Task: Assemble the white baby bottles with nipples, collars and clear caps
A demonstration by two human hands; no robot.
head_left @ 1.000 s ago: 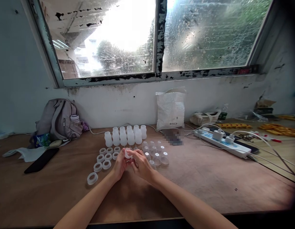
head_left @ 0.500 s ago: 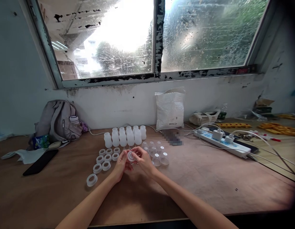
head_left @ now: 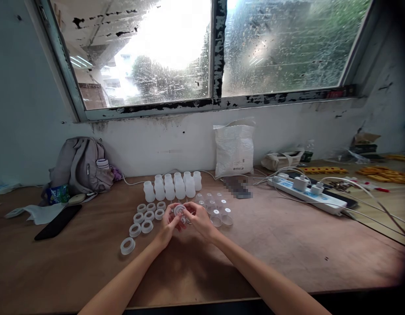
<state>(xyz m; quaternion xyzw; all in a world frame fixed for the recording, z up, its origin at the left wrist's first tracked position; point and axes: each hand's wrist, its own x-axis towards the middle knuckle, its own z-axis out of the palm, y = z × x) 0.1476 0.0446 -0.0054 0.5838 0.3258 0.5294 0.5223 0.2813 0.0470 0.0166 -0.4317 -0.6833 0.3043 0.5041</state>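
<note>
Between both sets of fingertips is a translucent bottle collar ring [head_left: 179, 209], its round face turned up toward me. My left hand [head_left: 168, 227] is closed on its left and lower side, the thumb lying against it. On the right side my right hand [head_left: 200, 220] pinches the same ring with thumb and fingers. Whether another part sits inside the ring I cannot make out. Left of my hands, several loose collar rings [head_left: 135, 229] lie in rows. Several clear caps [head_left: 227, 217] stand to the right, and several frosted white bottles [head_left: 169, 191] are lined up behind.
A grey backpack [head_left: 78, 168] and a black phone [head_left: 58, 222] are at the left. A white plastic bag [head_left: 234, 151] leans on the wall below the window. To the right lies a white power strip [head_left: 309, 196] with cables, and yellow parts [head_left: 384, 173] lie beyond it.
My fingers have shifted around the collar ring: the left thumb has come lower and further across, and the ring's face shows more fully. The view has moved slightly; the rows look unchanged.
</note>
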